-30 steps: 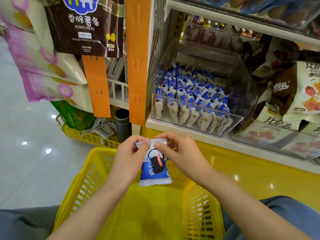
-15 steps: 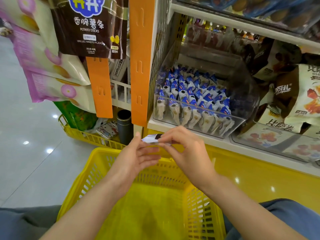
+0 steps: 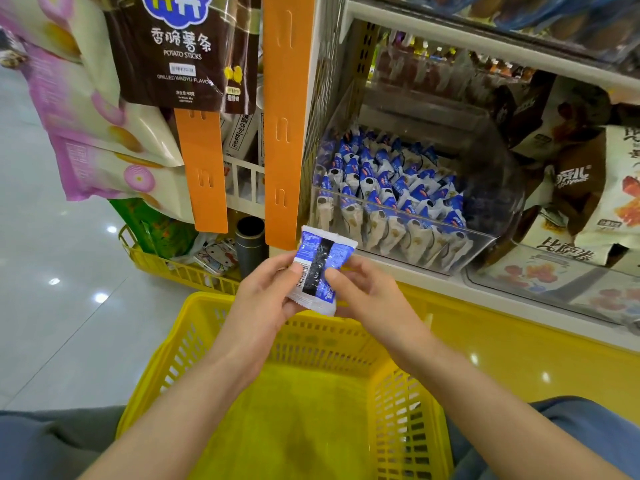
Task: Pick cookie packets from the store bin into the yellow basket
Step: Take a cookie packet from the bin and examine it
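A blue and white cookie packet (image 3: 320,268) is held upright between both hands, its back side with the barcode facing me. My left hand (image 3: 265,292) pinches its left edge and my right hand (image 3: 363,292) pinches its right edge. The packet hangs above the far rim of the yellow basket (image 3: 173,362), which sits below my arms with nothing visible inside. On the shelf just beyond stands the clear store bin (image 3: 485,244), filled with several rows of the same blue and white cookie packets (image 3: 391,192).
Orange hanging strips (image 3: 282,116) with snack bags (image 3: 180,46) hang to the left of the shelf. A second yellow basket (image 3: 166,265) with goods and a dark cylinder (image 3: 251,244) stand on the floor behind. More snack bags (image 3: 588,188) fill the shelf at right.
The packet has been flipped over between my hands, from its front with the cookie picture to its back with the barcode, and lifted a little higher.
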Demonstrator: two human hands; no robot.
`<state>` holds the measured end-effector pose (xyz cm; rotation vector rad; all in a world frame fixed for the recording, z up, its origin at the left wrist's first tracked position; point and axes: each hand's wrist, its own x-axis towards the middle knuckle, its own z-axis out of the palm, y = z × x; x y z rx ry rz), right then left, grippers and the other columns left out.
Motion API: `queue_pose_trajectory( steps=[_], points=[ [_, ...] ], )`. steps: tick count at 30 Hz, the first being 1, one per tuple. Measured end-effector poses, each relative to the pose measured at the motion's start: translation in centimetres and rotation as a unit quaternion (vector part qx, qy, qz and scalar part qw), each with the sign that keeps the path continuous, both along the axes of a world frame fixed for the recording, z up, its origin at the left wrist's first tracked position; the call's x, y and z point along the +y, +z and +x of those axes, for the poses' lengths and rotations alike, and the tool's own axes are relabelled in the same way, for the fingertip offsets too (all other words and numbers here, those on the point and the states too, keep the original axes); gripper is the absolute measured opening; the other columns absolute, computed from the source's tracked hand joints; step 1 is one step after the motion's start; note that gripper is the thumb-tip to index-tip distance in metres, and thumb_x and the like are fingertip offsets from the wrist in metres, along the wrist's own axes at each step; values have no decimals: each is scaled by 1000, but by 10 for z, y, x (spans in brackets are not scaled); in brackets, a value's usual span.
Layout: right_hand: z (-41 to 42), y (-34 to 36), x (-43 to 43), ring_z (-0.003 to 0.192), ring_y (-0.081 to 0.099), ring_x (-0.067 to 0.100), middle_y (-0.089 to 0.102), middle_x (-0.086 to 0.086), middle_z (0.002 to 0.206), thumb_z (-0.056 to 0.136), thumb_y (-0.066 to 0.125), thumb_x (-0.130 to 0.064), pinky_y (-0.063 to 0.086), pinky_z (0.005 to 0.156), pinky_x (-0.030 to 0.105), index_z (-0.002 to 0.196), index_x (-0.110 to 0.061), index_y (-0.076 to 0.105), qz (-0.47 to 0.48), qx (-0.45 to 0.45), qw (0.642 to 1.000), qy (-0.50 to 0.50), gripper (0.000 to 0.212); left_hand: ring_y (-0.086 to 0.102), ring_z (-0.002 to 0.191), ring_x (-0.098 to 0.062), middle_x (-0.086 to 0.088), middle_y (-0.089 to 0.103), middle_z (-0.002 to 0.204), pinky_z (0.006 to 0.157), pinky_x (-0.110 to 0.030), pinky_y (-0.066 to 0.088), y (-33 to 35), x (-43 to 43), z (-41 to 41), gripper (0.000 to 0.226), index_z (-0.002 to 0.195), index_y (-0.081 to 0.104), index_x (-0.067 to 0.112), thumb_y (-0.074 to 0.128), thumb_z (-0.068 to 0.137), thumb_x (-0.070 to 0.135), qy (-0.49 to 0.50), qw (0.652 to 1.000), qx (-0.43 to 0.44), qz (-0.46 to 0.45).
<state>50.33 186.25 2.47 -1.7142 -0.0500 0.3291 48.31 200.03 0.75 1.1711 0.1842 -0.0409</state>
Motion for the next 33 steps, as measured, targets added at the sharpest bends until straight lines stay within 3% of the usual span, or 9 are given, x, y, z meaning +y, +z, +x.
queue_pose_trajectory(
  steps=[2, 6, 10, 14, 19, 23, 27, 29, 33],
  points=[
    [-2, 2, 0, 78, 67, 7, 69, 6, 101, 91, 55, -13, 56, 64, 21, 108, -15, 60, 43, 31, 998, 17, 18, 66, 96, -14, 2, 70, 102, 79, -26, 53, -5, -3, 0, 24, 111, 60, 25, 55, 91, 12, 6, 993, -38, 115],
    [-2, -1, 2, 83, 67, 18, 67, 10, 106, 88, 60, -7, 57, 71, 31, 106, -17, 56, -36, -29, 999, 4, 21, 56, 100, 1, 14, 58, 109, 83, -16, 44, -9, -5, -3, 48, 104, 45, 41, 69, 79, 8, 62, 926, -145, 343],
    [-4, -1, 2, 73, 67, 7, 68, 5, 94, 94, 50, -15, 56, 59, 21, 110, -11, 57, 28, 22, 999, 37, 17, 56, 92, 8, 17, 61, 102, 76, -5, 41, -13, -2, -6, 46, 108, 50, 36, 75, 74, 19, 49, 898, -160, 407],
    [-3, -5, 1, 72, 68, 15, 69, 11, 93, 95, 49, -17, 59, 63, 28, 107, -10, 58, -7, 14, 1000, 17, 17, 55, 97, 4, 15, 60, 111, 80, -6, 40, -17, 0, -9, 47, 127, 47, 27, 65, 83, 28, 5, 862, -170, 477],
    [-5, -11, 2, 69, 68, 9, 70, 1, 83, 90, 58, -18, 59, 59, 30, 103, -17, 58, -77, -49, 996, 6, 13, 53, 109, -9, 6, 51, 127, 87, -21, 42, -12, 1, -10, 43, 139, 37, 22, 43, 96, 24, -29, 816, -184, 547],
    [-7, -16, 4, 66, 67, 4, 65, -8, 80, 87, 61, -25, 56, 51, 22, 101, -21, 55, -143, -109, 984, 11, 15, 56, 91, -14, 2, 46, 115, 62, -23, 42, -8, -2, -13, 37, 134, 37, 20, 38, 97, 24, 7, 749, -182, 637],
    [-9, -15, 6, 67, 67, 4, 65, -7, 81, 87, 62, -26, 56, 51, 22, 99, -22, 54, -151, -106, 983, 13, 15, 60, 82, -21, -3, 59, 104, 63, -34, 49, -5, 2, -13, 26, 115, 51, 14, 37, 96, 27, 4, 749, -196, 633],
    [-10, -13, 7, 70, 67, 5, 65, -7, 83, 87, 62, -26, 57, 53, 24, 101, -20, 55, -146, -103, 984, 16, 17, 59, 82, -19, -1, 61, 100, 68, -37, 49, -8, 3, -11, 23, 109, 55, 15, 39, 96, 26, 14, 776, -199, 598],
    [-10, -9, 7, 80, 69, 14, 67, 3, 100, 88, 61, -23, 59, 63, 36, 110, -11, 56, -123, -78, 989, 15, 27, 54, 73, -1, 9, 61, 86, 63, -7, 38, -12, 4, -6, 14, 99, 60, 20, 47, 95, 19, 44, 822, -194, 533]
  ],
)
